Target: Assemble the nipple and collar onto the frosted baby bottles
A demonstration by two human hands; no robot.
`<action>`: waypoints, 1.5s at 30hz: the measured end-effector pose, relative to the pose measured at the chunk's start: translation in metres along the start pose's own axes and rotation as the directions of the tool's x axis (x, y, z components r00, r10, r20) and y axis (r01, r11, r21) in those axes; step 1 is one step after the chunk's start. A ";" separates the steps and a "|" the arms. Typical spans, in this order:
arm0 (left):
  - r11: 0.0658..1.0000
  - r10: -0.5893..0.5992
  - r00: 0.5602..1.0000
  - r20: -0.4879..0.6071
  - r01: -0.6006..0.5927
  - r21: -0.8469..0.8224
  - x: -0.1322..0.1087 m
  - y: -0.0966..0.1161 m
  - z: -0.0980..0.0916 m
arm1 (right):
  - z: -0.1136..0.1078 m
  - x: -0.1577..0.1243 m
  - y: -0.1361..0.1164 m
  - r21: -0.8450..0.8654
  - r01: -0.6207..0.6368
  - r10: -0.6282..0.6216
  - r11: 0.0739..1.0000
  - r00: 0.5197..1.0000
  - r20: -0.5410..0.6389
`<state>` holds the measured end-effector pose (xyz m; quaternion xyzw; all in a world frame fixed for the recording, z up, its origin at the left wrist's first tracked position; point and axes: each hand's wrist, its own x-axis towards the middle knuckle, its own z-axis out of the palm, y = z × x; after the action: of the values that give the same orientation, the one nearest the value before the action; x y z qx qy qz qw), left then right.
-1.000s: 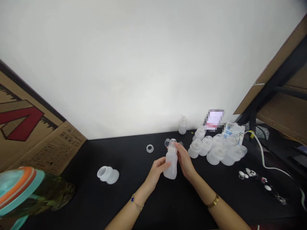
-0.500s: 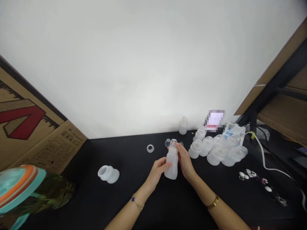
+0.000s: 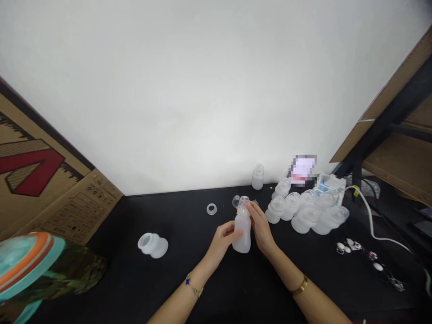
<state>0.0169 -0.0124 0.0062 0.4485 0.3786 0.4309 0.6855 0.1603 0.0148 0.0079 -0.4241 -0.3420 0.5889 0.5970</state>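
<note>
A translucent white baby bottle stands upright on the black table. My left hand is wrapped round its lower body. My right hand is closed on the bottle's neck, fingertips at the clear teat on top. A loose white ring lies on the table behind the left hand. An open bottle body lies on its side to the left.
Several capped bottles cluster at the right, one more bottle by the wall. A small carton, white cable and small parts lie further right. A cardboard box and a teal-orange lidded container sit left.
Both hands keep their hold on the bottle; it has barely shifted. The view has drifted slightly.
</note>
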 end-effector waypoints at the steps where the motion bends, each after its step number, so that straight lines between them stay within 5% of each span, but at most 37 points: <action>1: 1.000 0.008 1.000 0.004 -0.008 0.001 0.000 0.000 0.000 | 0.000 0.000 0.000 0.001 0.008 -0.008 1.000 1.000 0.001; 45: 0.999 0.046 0.999 0.005 -0.046 0.003 0.001 -0.003 0.001 | 0.003 -0.002 0.006 0.015 0.010 -0.010 1.000 0.999 -0.037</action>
<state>0.0190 -0.0129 0.0038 0.4591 0.3673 0.4447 0.6757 0.1551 0.0127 0.0042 -0.4285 -0.3285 0.5805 0.6095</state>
